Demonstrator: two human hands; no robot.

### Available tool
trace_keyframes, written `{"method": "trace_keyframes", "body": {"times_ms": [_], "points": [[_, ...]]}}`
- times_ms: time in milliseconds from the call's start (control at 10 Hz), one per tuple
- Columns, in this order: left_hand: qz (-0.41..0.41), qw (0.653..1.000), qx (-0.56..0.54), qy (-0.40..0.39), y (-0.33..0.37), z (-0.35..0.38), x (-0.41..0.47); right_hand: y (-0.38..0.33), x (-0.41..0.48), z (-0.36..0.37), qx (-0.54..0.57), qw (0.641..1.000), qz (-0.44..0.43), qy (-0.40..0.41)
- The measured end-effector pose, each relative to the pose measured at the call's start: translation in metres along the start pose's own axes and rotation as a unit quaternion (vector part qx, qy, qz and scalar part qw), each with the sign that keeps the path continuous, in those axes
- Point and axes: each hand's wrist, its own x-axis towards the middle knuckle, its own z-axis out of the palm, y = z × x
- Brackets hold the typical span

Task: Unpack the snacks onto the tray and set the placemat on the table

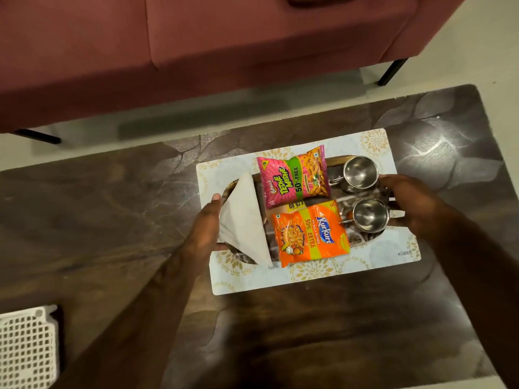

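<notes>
We hold the tray point(334, 159) level, left hand point(200, 234) gripping its nine-o'clock end, right hand point(415, 206) its three-o'clock end, and settle it squarely on the placemat point(309, 276).

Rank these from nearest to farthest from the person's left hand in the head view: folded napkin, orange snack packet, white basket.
From the left hand:
1. Folded napkin, touching it, on the tray's left end.
2. Orange snack packet, mid-tray.
3. White basket, bottom-left corner.

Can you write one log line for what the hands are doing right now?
left hand: at tray end | right hand: at other end | tray: on placemat | snacks: on tray
</notes>
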Motion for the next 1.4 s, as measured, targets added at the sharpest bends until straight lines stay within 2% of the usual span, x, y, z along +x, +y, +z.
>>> {"method": "trace_keyframes", "body": {"times_ms": [600,800,900,1000,1100,1200,1400], "points": [[-0.013,0.999,0.043,0.02,-0.007,0.02,0.021,0.003,0.024,-0.003,0.012,1.0,0.002,0.022],[0.031,0.991,0.125,0.031,-0.008,0.016,0.027,0.01,0.02,-0.003,0.023,0.998,-0.027,0.042],[0.04,0.979,0.196,0.049,0.0,0.012,0.032,0.022,0.022,0.006,-0.015,0.997,-0.05,0.057],[0.085,0.962,0.245,0.08,0.002,0.001,0.023,0.02,0.011,0.01,-0.031,0.993,-0.077,0.081],[0.143,0.954,0.261,0.042,0.001,-0.024,-0.005,0.014,-0.007,0.009,-0.038,0.987,-0.104,0.119],[0.154,0.948,0.28,-0.018,-0.009,-0.038,-0.016,0.015,-0.01,0.002,-0.077,0.983,-0.124,0.115],[0.183,0.904,0.385,0.025,-0.019,-0.097,-0.073,0.016,-0.074,0.006,-0.272,0.926,-0.22,0.14]]}}
